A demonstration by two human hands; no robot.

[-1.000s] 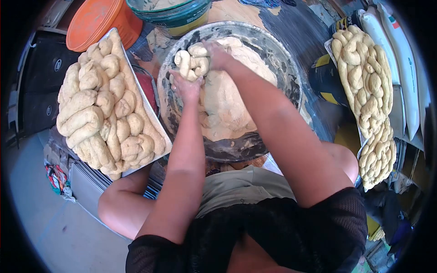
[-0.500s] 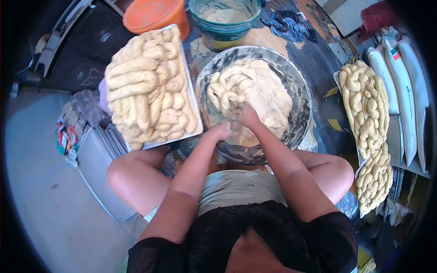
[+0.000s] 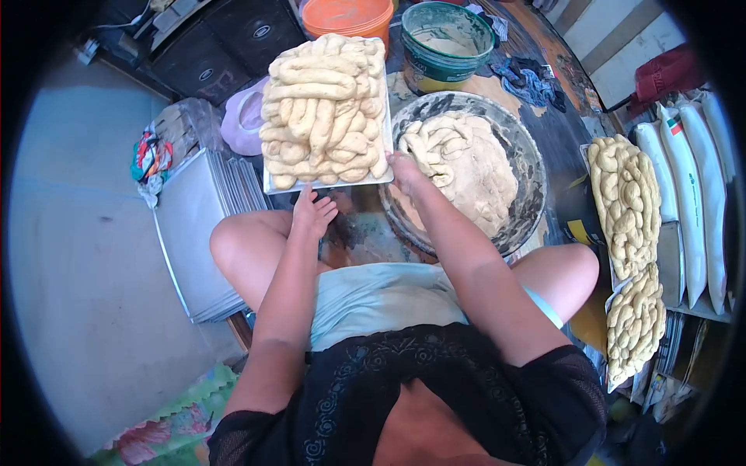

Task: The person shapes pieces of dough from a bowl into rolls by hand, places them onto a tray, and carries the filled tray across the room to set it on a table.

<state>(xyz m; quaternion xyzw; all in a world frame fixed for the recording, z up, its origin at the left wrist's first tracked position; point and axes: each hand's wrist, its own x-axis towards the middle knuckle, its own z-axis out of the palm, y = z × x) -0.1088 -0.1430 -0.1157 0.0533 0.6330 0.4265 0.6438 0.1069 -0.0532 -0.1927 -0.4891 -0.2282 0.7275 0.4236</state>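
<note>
A white tray heaped with twisted, floured dough pieces stands in front of me, left of centre. My left hand is at the tray's near edge, palm up with its fingers spread. At the tray's near right corner is my right hand, its fingers closed around the edge. Beside it on the right, a wide dark basin holds pale flour, with several dough twists at its upper left.
An orange bucket and a green bucket stand behind. Two more dough-laden trays, with braided dough, lie at the right beside white sacks. Stacked metal trays lean at the left.
Both hands have left the basin and moved left to the tray. The dough twists earlier held in the hands now lie in the basin. The view has turned left.
</note>
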